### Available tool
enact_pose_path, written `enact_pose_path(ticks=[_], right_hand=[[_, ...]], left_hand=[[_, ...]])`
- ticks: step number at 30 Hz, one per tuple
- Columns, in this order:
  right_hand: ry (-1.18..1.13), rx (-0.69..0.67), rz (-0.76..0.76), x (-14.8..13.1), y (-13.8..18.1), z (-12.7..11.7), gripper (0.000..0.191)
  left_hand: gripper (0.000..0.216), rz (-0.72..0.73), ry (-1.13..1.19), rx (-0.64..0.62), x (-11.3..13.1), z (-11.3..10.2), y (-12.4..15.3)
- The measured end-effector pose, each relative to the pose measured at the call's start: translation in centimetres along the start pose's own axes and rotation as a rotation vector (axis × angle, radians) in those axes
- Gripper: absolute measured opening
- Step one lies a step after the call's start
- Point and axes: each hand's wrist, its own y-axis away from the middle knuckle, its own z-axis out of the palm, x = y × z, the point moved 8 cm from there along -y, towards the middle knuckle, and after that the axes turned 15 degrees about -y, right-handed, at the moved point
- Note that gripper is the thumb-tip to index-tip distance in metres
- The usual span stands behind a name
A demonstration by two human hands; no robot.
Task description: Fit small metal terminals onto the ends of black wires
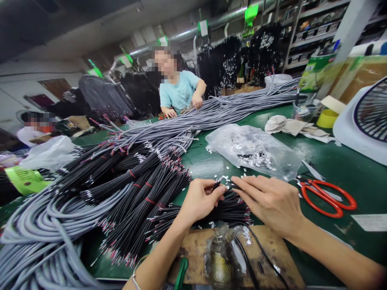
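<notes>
My left hand pinches a short black cable end between thumb and fingers. Close beside it, my right hand is closed on another black piece, likely a cable end, with its fingers stretched forward together. Small white tags lie around and just behind the fingertips. A bundle of black cables with stripped ends lies under both hands. Nearest me is a wooden board carrying a plastic-wrapped block and loose black cable.
Tied black cable bundles and thick grey cables fill the left. A bag of white tags, red-handled scissors and a fan are on the right. Across the green table, a person handles long grey cables.
</notes>
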Motion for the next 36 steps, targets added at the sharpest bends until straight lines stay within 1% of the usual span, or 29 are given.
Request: enact_pose_path(ticks=[4,7,10,12,13,15,17,18,19,21,23,25,27,29,32,34,36], right_hand=[[0.006,-0.016,-0.003,0.1,0.1,0.2,0.021],[0.023,-0.036,-0.020,0.0,0.2,0.6,0.021],[0.015,-0.087,-0.033,-0.2,0.3,1.2,0.021],[-0.034,-0.121,0.002,0.1,0.3,1.5,0.021],[-0.076,-0.119,0.045,0.5,0.2,1.5,0.021],[-0.206,-0.089,0.178,1.7,0.1,1.3,0.019],[-0.384,-0.059,0.312,3.1,0.1,1.3,0.020],[-0.482,-0.058,0.348,3.4,0.1,1.5,0.022],[-0.578,-0.072,0.362,3.5,0.0,1.8,0.021],[-0.730,-0.105,0.341,3.3,-0.1,2.2,0.014],[-0.801,-0.115,0.324,3.0,-0.2,2.5,0.009],[-0.812,-0.113,0.347,2.9,-0.2,2.8,0.012],[-0.816,-0.115,0.381,2.9,-0.1,3.1,0.018],[-0.828,-0.130,0.415,2.8,0.1,3.5,0.021],[-0.846,-0.140,0.457,2.8,0.3,3.8,0.022],[-0.848,-0.112,0.474,3.1,0.4,3.6,0.021],[-0.840,-0.056,0.474,3.5,0.4,3.1,0.017]], left_hand=[[0.036,0.005,-0.019,0.000,0.1,-0.1,0.1],[0.036,0.029,-0.087,0.030,0.3,-0.2,0.1],[0.034,0.080,-0.149,0.039,0.7,0.0,0.3],[0.032,0.106,-0.162,0.029,0.9,0.3,0.3],[0.032,0.107,-0.156,0.022,0.9,0.3,0.3],[0.031,0.100,-0.116,0.004,0.8,0.4,0.3],[0.031,0.105,-0.040,-0.049,0.8,0.5,0.3],[0.031,0.114,0.000,-0.089,0.9,0.7,0.4],[0.031,0.124,0.040,-0.134,1.0,0.9,0.4],[0.032,0.134,0.106,-0.216,1.1,1.3,0.6],[0.033,0.131,0.146,-0.264,1.2,1.5,0.6],[0.032,0.118,0.183,-0.283,1.3,1.7,0.7],[0.030,0.083,0.218,-0.268,1.2,1.7,0.6],[0.027,0.029,0.264,-0.191,0.8,1.5,0.4],[0.030,-0.020,0.336,-0.071,0.1,1.0,0.1],[0.029,-0.006,0.341,-0.084,0.2,1.2,0.0],[0.026,0.023,0.310,-0.138,0.4,1.4,0.0]])
